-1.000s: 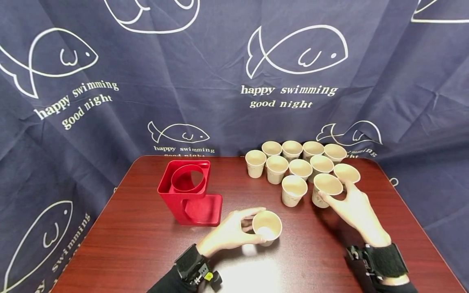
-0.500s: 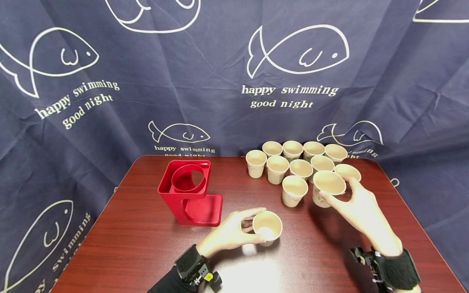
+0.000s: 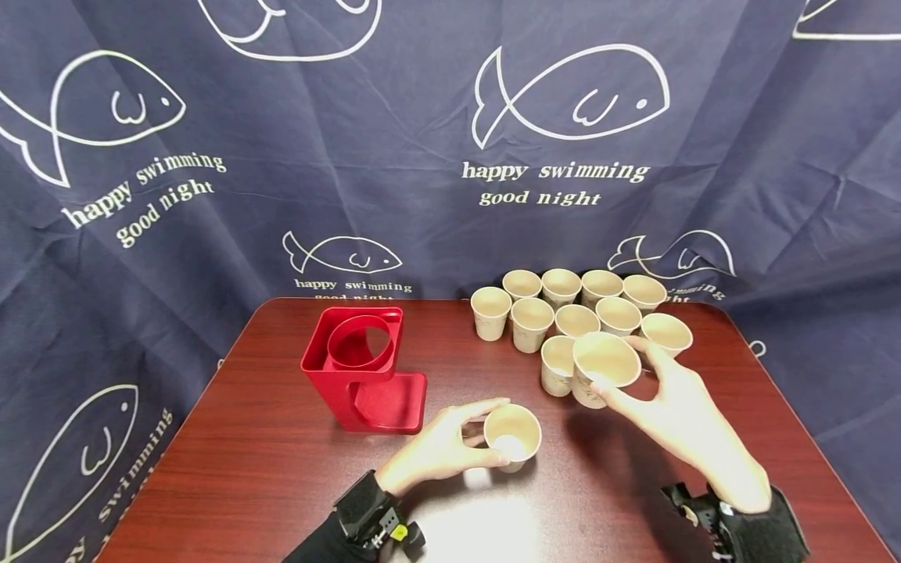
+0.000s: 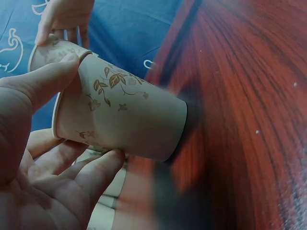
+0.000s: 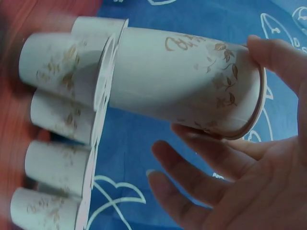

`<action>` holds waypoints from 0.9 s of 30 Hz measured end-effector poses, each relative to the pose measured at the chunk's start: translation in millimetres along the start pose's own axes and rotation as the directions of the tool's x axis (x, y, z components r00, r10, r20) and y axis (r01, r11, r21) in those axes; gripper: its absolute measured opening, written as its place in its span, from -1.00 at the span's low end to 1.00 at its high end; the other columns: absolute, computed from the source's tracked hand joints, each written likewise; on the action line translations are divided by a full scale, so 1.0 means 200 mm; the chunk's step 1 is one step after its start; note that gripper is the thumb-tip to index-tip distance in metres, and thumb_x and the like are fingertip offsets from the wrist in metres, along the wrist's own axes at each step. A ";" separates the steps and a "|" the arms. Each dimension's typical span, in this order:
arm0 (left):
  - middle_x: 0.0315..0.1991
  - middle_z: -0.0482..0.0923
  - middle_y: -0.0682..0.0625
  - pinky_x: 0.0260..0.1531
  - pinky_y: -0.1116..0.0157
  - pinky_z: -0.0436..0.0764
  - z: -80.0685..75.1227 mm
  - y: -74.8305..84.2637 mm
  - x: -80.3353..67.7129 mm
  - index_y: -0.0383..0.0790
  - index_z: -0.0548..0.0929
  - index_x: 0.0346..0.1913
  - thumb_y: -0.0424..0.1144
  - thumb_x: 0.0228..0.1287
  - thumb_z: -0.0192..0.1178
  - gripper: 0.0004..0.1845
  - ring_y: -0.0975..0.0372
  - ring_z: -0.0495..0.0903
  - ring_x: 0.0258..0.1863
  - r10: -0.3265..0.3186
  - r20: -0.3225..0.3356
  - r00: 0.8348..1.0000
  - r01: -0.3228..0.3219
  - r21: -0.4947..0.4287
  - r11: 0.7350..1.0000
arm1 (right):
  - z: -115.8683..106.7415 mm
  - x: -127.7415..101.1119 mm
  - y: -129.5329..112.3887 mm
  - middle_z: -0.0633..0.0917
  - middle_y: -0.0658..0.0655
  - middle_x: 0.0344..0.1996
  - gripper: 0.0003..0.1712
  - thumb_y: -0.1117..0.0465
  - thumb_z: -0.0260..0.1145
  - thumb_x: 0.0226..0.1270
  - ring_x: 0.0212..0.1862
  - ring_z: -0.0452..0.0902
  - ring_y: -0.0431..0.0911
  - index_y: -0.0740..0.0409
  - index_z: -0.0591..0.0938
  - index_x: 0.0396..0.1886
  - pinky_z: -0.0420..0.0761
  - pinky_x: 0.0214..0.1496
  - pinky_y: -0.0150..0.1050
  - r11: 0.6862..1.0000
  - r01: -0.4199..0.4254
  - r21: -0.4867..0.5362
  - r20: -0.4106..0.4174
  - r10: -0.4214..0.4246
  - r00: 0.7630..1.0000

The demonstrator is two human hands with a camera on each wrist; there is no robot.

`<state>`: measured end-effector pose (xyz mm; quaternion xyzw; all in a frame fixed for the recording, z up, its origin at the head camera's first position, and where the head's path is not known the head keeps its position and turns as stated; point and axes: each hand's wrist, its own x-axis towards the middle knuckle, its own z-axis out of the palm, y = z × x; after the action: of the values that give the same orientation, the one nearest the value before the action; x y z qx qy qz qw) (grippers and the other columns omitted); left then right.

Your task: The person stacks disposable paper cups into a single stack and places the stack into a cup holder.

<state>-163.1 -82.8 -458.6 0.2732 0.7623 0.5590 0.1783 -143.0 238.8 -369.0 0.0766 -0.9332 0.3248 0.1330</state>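
My left hand (image 3: pixel 439 450) grips a paper cup (image 3: pixel 513 437) with a leaf print (image 4: pixel 120 112) that stands on the dark red table (image 3: pixel 267 469) near the front middle. The right hand (image 3: pixel 665 403) holds a second paper cup (image 3: pixel 601 367) lifted off the table, thumb on one side and fingers on the other (image 5: pixel 187 84). That cup hangs just in front of a cluster of several paper cups (image 3: pixel 577 309) at the back right. A red cup holder (image 3: pixel 362 367) with a round opening stands left of centre.
A navy curtain printed with white fish (image 3: pixel 570 98) hangs behind and around the table. The table's left half (image 3: pixel 232 485) holds only the red holder. Black wrist straps (image 3: pixel 369 512) sit on both forearms.
The right hand has lifted its cup out of the cluster and carried it left and toward me. The left hand and its cup have stayed put.
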 end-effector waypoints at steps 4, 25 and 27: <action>0.29 0.62 0.00 0.24 0.39 0.60 0.00 -0.01 0.00 -0.08 0.46 0.47 -0.19 0.21 0.51 -0.24 0.06 0.65 0.23 0.004 0.002 1.000 -0.004 -0.013 1.000 | 0.03 0.00 -0.03 0.70 0.09 0.16 -0.23 -0.08 0.60 0.16 0.12 0.61 0.02 -0.04 0.53 0.33 0.42 0.08 -0.50 0.997 0.073 0.030 0.004 -0.073 0.997; 0.28 0.62 0.06 0.20 0.43 0.60 0.00 -0.01 0.01 0.01 0.49 0.44 -0.17 0.20 0.52 -0.26 0.29 0.67 0.16 0.021 0.006 1.000 -0.021 0.011 1.000 | 0.13 -0.06 -0.18 0.66 -0.22 0.17 -0.22 -0.09 0.60 0.16 0.17 0.55 -0.34 -0.30 0.50 0.37 0.42 0.21 -0.60 0.973 0.153 0.174 0.162 -0.182 0.970; 0.27 0.63 0.09 0.19 0.44 0.61 0.00 -0.01 0.01 0.05 0.50 0.43 -0.17 0.20 0.52 -0.27 0.30 0.67 0.16 0.020 0.006 1.000 -0.020 0.010 1.000 | 0.13 -0.06 -0.19 0.66 -0.24 0.15 -0.24 -0.08 0.61 0.16 0.15 0.55 -0.36 -0.30 0.51 0.36 0.43 0.20 -0.60 0.971 0.157 0.182 0.165 -0.188 0.968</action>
<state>-165.3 -82.2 -459.7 0.2833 0.7620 0.5560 0.1733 -127.4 193.4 -370.9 0.1978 -0.9005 0.3812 0.0685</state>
